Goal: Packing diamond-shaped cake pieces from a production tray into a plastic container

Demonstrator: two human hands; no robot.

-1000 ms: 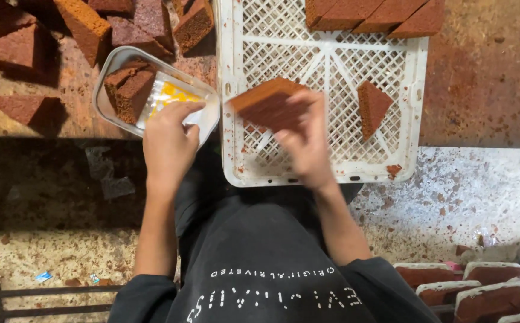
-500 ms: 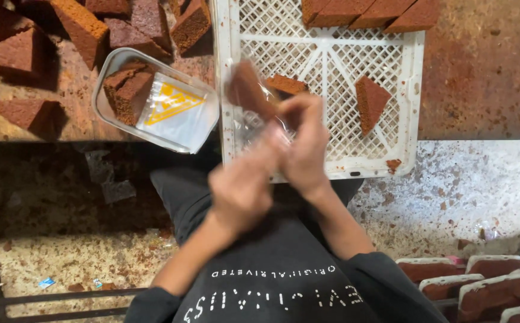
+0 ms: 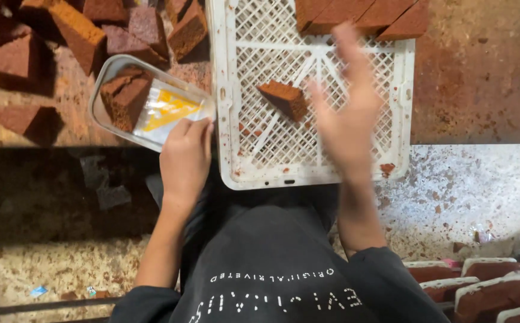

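Observation:
A white lattice crate (image 3: 403, 90) lies in front of me. One brown wedge of cake (image 3: 284, 98) rests on its floor, and a row of similar brown pieces (image 3: 355, 15) lines its far edge. My right hand (image 3: 346, 113) hovers over the crate with fingers spread and nothing in it, just right of the wedge. To the crate's left sits a clear plastic tray (image 3: 101, 84) holding a brown cake piece (image 3: 125, 96) and a yellow and white sheet (image 3: 164, 110). My left hand (image 3: 185, 158) grips the tray's near corner.
Several loose brown cake blocks (image 3: 80, 30) lie on the stained surface at the top left. Packed white trays of cake (image 3: 481, 287) are stacked at the bottom right. A rusty brown surface (image 3: 481, 66) lies right of the crate.
My left hand left the crate and went back to the clear tray. The wedge my right hand held now lies on the crate floor, and that hand has opened above it.

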